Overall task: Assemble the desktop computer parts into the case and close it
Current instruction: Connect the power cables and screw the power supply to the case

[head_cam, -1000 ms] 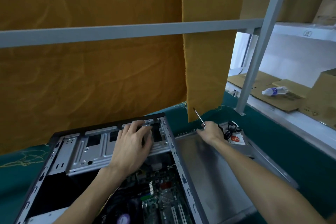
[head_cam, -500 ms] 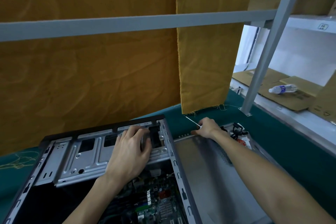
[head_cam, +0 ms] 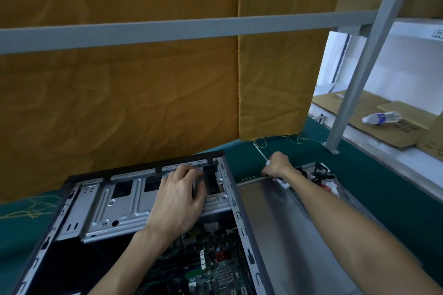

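The open computer case (head_cam: 236, 213) lies on its side on the green table, its motherboard (head_cam: 211, 268) showing at the bottom. My left hand (head_cam: 179, 196) rests on the silver drive cage (head_cam: 115, 208), fingers curled over a dark part near the cage's far right corner. To the right lies the grey side panel (head_cam: 282, 235). At the panel's far edge my right hand (head_cam: 276, 166) grips a screwdriver (head_cam: 260, 152), whose thin shaft points away to the upper left.
A bundle of black cables (head_cam: 321, 172) with a red-and-white packet lies by the panel's far right corner. A yellow cloth (head_cam: 143, 93) hangs behind a grey rail (head_cam: 191, 29). A frame post (head_cam: 354, 84) stands right; boxes and a water bottle (head_cam: 381, 117) lie beyond.
My right hand with the screwdriver has moved slightly left along the panel's far edge, away from the cables. My left fingers have curled tighter on the drive cage. The view has tilted up.
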Available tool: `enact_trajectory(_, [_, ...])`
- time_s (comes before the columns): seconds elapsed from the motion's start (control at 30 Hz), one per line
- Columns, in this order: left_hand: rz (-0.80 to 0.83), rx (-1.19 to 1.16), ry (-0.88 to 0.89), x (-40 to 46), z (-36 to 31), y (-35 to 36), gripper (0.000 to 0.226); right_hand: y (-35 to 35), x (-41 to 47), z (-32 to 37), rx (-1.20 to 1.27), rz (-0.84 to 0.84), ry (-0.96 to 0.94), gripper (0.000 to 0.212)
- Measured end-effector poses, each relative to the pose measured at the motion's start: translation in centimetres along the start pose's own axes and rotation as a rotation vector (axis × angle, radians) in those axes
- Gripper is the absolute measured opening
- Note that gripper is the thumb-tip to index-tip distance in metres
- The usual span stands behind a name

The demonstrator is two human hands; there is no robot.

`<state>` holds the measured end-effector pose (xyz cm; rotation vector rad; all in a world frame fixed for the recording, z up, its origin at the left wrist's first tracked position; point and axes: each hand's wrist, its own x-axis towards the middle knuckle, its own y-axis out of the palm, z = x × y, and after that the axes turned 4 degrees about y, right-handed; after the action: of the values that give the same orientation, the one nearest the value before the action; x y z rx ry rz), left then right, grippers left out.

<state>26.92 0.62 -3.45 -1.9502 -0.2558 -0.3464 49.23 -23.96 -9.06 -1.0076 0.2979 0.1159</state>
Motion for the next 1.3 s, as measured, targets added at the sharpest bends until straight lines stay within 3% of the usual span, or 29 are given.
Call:
enact_trajectory(0.33, [-0.002, -0.006, 0.001, 0.0, -0.1, -0.1, 0.028, -0.9, -0.8, -2.5, 0.414, -0.131, 0.000, 0.006])
enact_trajectory(0.47, [0.008, -0.007, -0.001, -0.1, 0.0, -0.2, 0.028, -1.3, -2.2, -3.2, 0.474, -0.015, -0.013, 0.007])
enact_trajectory(0.83, [0.027, -0.004, -0.024, -0.2, -0.3, -0.3, 0.029, 1.1, -6.4, -7.0, 0.258, 0.129, -0.064, 0.006])
enact_trajectory(1.0, [0.038, 0.000, -0.026, -0.2, -0.3, -0.4, 0.029, 0.8, -6.3, -7.3, 0.306, 0.159, -0.065, 0.014])
enact_trajectory(1.17, [0.032, -0.003, -0.022, -0.2, -0.4, -0.3, 0.029, -0.5, -4.7, -6.2, 0.369, 0.053, -0.041, 0.008])
enact_trajectory(1.3, [0.019, -0.007, -0.020, -0.1, -0.1, -0.2, 0.028, -1.0, -2.7, -4.6, 0.233, -0.080, -0.036, 0.012])
